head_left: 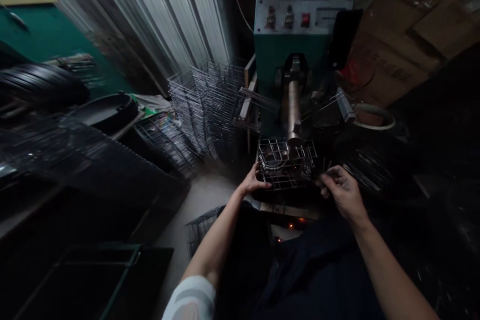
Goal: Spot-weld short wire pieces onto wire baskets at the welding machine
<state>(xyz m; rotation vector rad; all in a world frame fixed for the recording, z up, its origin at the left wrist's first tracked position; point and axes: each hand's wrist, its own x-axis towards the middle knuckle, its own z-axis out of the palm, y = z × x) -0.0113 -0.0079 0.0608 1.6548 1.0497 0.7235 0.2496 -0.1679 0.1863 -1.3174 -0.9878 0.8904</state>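
A small wire basket point(277, 180) sits under the metal arm point(294, 110) of a green machine point(268, 65). My left hand point(255, 181) grips the basket's left side, thumb along its lower wires. To the right of the basket, my right hand point(339, 187) is closed in a pinch, with thin wire pieces point(327, 164) showing at its fingertips. A gap separates it from the basket.
Stacked wire baskets point(204, 105) stand left of the machine. Cardboard boxes point(401, 50) are at the upper right, above a round container point(375, 116). Dark wire bundles point(369, 167) lie right of my right hand. Small orange sparks point(291, 226) glow below the basket.
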